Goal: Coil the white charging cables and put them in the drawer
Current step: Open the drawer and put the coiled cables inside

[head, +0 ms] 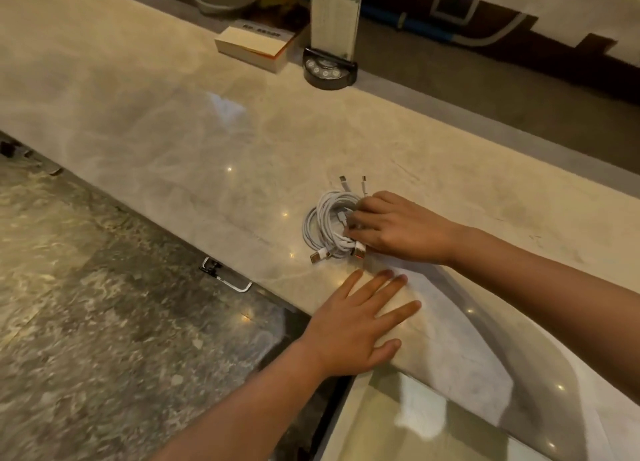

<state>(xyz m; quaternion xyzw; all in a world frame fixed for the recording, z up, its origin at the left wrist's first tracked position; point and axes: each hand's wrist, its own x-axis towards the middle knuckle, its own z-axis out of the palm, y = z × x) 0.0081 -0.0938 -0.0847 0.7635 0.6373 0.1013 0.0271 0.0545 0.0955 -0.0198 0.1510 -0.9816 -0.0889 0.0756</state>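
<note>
White coiled cables (329, 227) on marble counter (173, 131) — right hand (398, 228) grips them, left hand (360, 322) flat, empty.

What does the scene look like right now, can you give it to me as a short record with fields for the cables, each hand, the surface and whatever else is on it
cables: white charging cables, coiled in one bundle, plug ends sticking out
right hand: fingers resting on the bundle's right side, grip not clear
left hand: flat and open on the counter edge, apart from the cables
surface: glossy marble countertop
other items: white box and a dark-based stand at the far edge
drawer: metal handle below the counter front, shut or open unclear
</note>
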